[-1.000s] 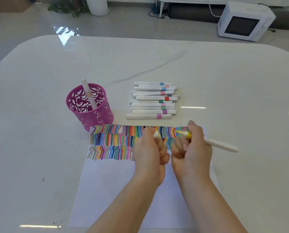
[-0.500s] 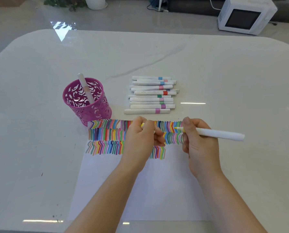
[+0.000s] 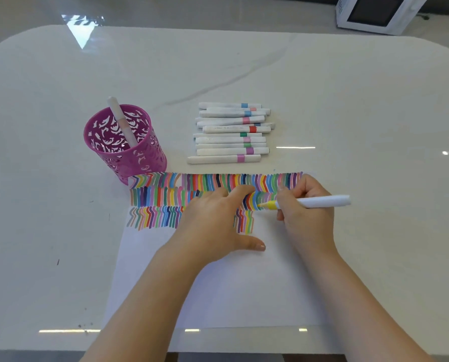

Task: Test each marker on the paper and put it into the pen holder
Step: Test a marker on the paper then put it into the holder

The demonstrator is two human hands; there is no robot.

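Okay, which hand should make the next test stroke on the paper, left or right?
Right. The right hand pinches the uncapped white marker with a yellow tip, its tip beside the coloured strokes on the white paper sheet. The left hand lies flat on that sheet, steadying it.

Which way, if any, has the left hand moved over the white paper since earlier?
Yes. The left hand moved leftward along the white paper sheet, away from the white yellow-tipped marker, and lies flat, uncovering the last coloured stripes of the third row.

We see a glossy, smooth white marble-look table [image 3: 348,105], matt white paper [image 3: 244,288] under our fingers, and a perforated magenta pen holder [image 3: 129,155].
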